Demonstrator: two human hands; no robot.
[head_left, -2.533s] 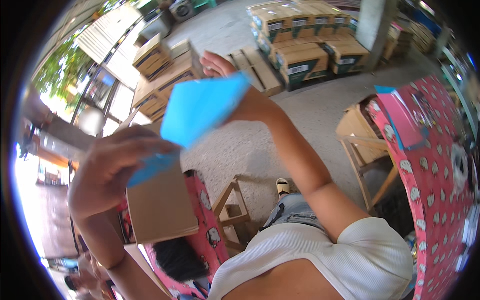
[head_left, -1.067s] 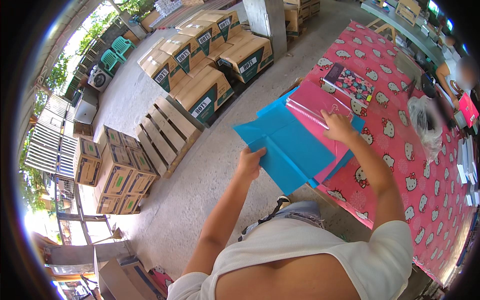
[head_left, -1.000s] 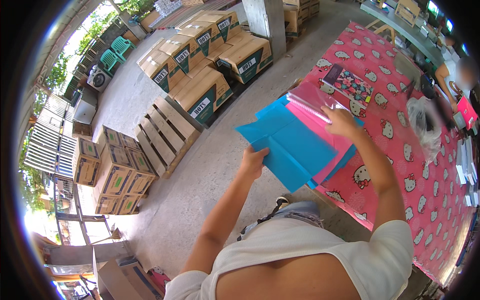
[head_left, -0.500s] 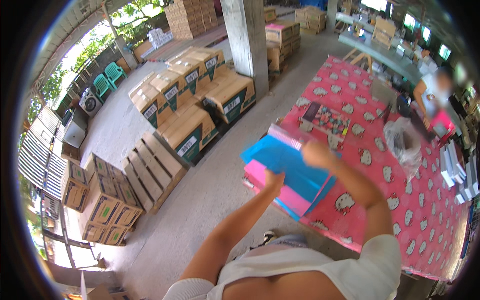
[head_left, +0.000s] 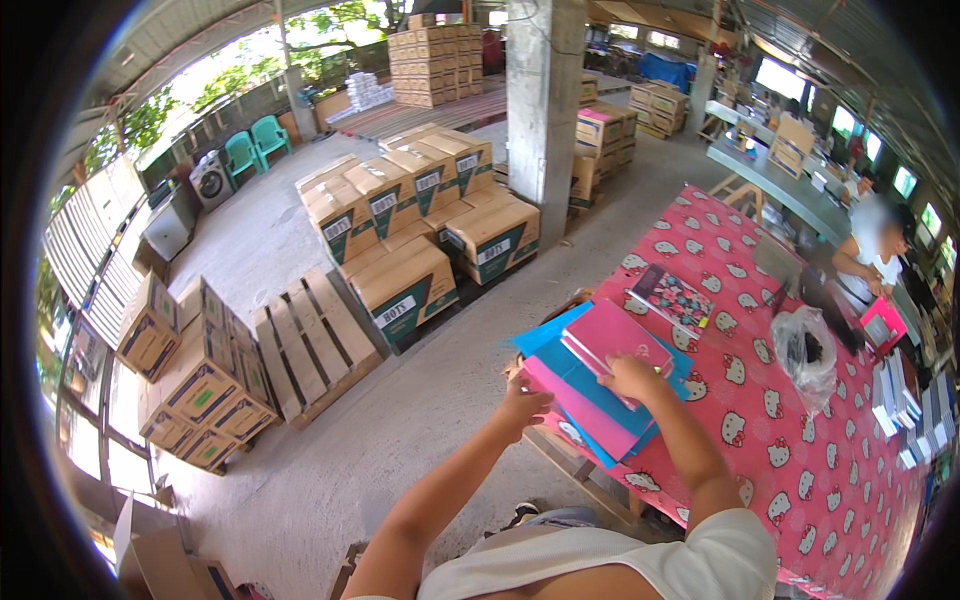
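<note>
Topping blue sheet (head_left: 573,379): rectangular pink notebook (head_left: 615,337); left hand (head_left: 524,400) spread, right hand (head_left: 634,378) grip unclear.

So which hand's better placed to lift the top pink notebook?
Probably the right hand: it's on the pink notebook, while the left hand is off to the side, by the pink sheet's edge.

Smooth pink notebook (head_left: 614,334) (faintly glossy)

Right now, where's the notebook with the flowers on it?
In the head view, right of centre: the floral notebook lies on the pink cat-print tablecloth, just beyond the pink notebook under the right hand.
</note>
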